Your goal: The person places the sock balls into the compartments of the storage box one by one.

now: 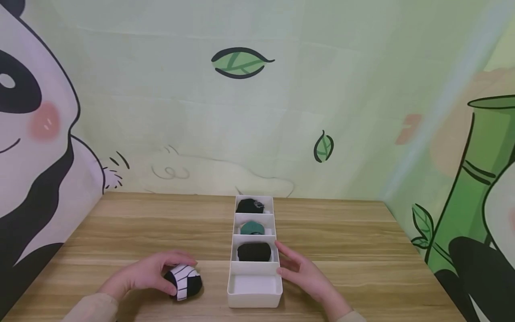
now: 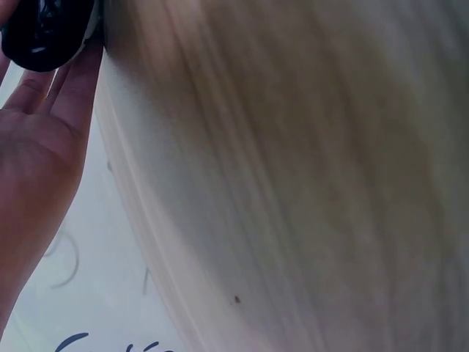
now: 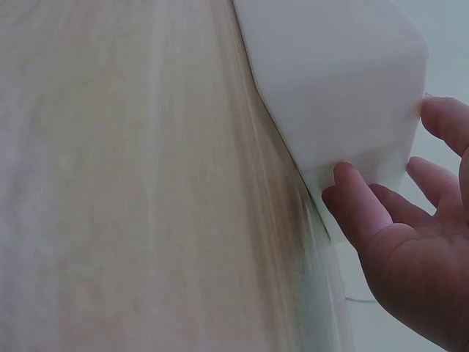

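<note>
A rolled black sock with white stripes (image 1: 183,281) lies on the wooden table (image 1: 141,223) left of a white four-compartment box (image 1: 254,300). My left hand (image 1: 161,268) rests over the sock's far side. In the left wrist view the left hand's (image 2: 37,147) fingers lie fairly straight against the sock (image 2: 44,29). My right hand (image 1: 299,268) touches the box's right wall with straight fingers. The right wrist view shows the thumb of that hand (image 3: 410,249) on the box wall (image 3: 330,81). The nearest compartment (image 1: 254,284) is empty.
The other three compartments each hold a rolled sock: black (image 1: 250,206) at the far end, teal (image 1: 252,228), then black (image 1: 254,252). A panda and bamboo backdrop (image 1: 241,134) walls the table behind and at both sides.
</note>
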A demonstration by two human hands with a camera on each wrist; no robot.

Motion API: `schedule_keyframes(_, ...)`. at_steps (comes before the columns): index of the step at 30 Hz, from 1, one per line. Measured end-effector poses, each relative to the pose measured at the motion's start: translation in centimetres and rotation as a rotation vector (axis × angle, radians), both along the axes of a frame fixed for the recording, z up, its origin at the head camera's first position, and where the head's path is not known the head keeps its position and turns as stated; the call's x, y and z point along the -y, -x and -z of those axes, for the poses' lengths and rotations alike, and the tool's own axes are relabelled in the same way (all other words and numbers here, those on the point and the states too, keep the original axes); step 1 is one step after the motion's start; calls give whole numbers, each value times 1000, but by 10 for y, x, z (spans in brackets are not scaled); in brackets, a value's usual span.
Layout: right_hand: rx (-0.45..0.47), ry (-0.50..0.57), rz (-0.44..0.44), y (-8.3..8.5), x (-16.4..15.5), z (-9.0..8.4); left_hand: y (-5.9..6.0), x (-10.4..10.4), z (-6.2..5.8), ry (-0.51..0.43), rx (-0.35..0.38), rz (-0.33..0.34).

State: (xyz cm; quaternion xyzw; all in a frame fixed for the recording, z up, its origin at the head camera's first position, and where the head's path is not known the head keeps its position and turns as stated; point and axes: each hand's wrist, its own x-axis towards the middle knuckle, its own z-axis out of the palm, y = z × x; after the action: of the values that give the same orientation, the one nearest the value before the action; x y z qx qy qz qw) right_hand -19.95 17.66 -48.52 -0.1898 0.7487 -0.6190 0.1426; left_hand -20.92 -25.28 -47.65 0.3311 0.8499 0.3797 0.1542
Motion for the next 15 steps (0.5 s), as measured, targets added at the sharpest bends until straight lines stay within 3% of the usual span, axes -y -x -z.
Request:
schedule_keyframes(5, 7, 11, -5, 0, 0, 1, 0, 0, 1, -25, 8, 2)
schedule_keyframes(15, 12, 22, -1, 1, 0, 3, 2, 1, 5, -101, -60, 57)
